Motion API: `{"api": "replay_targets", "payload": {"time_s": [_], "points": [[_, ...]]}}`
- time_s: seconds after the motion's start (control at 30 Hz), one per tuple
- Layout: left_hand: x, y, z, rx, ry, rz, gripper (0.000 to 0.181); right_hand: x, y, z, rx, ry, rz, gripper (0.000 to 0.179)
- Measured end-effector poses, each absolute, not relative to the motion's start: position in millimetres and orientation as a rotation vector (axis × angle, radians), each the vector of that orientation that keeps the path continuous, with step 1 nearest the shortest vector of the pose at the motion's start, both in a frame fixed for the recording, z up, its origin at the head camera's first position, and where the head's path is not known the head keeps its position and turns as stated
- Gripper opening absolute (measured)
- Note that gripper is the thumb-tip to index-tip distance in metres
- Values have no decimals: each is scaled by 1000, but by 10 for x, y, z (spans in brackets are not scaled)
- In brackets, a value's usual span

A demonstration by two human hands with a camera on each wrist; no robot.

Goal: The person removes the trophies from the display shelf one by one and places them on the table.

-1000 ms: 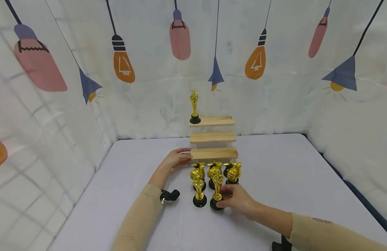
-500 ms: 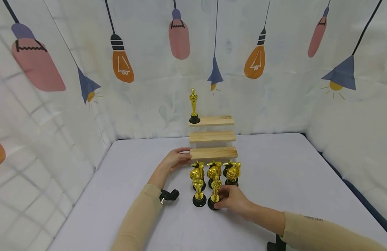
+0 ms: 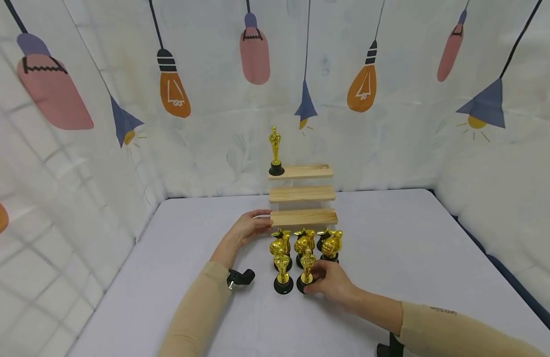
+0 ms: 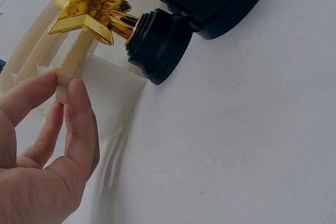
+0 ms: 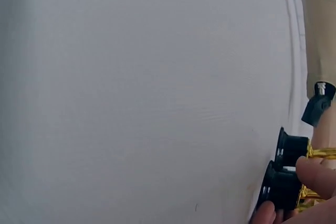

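Observation:
My left hand (image 3: 248,228) pinches the left end of the lowest wooden board (image 3: 303,217) of a three-step stand; the left wrist view shows thumb and fingers on the board's end (image 4: 68,80). My right hand (image 3: 335,283) grips the black base of a gold figurine trophy (image 3: 307,260), upright on the table. Just left of it stands a matching figurine trophy (image 3: 281,265). Behind these, more gold trophies (image 3: 332,244) are grouped before the stand, including a star trophy (image 4: 86,11). In the right wrist view, fingers hold the nearer black base (image 5: 283,190).
A single figurine trophy (image 3: 276,148) stands on the left end of the top board (image 3: 306,171). The middle board (image 3: 302,194) lies between top and lowest. White cloth covers the table (image 3: 382,238), and a lamp-patterned curtain (image 3: 212,148) hangs behind.
My right hand has shifted its figurine trophy slightly left, then a touch forward, closer to the matching one. The left hand stays at the lowest board.

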State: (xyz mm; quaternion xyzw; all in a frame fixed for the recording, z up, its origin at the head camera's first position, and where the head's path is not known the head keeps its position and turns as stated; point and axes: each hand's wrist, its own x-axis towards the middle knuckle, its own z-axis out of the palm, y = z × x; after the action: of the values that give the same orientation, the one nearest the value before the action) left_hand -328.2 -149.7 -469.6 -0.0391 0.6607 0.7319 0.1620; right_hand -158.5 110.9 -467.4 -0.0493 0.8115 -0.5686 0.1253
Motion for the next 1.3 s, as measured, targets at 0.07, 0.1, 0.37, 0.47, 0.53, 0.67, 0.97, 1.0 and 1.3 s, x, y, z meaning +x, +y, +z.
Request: {"api": "replay_targets", "payload": {"time_s": [0.07,0.1,0.37,0.47,0.53,0.67,0.97,1.0,1.3], "points": [[-3278,-1501,-4693,-109,1889,2087,53,-1581,1110,-4663,-138,2360,-1660,42],[-3275,-1502,-4691,-111,1889,2087,53,-1577,1110,-4659,-128,2358,-1660,42],[-3277,-1503,-4698,-107,1867,2097,53,-1580,1107,-4680,-66,2353,-1689,42],[-3282,-1502,-4702,-106,1870,2099,53,-1582,1101,-4696,-50,2342,-1724,42],[-3281,-1501,-4700,-102,1880,2096,53,-1578,1098,-4697,-45,2345,-1737,43],[-3277,-1497,-4683,-97,1882,2091,53,-1570,1097,-4686,-32,2360,-1748,44],[-3270,-1503,-4682,-95,1860,2102,53,-1537,1163,-4675,-39,2343,-1770,47],[-3268,-1503,-4680,-96,1862,2104,53,-1533,1176,-4668,-45,2338,-1776,47],[-3269,-1497,-4662,-102,1878,2090,53,-1507,1330,-4608,-102,2306,-1820,49]]}}
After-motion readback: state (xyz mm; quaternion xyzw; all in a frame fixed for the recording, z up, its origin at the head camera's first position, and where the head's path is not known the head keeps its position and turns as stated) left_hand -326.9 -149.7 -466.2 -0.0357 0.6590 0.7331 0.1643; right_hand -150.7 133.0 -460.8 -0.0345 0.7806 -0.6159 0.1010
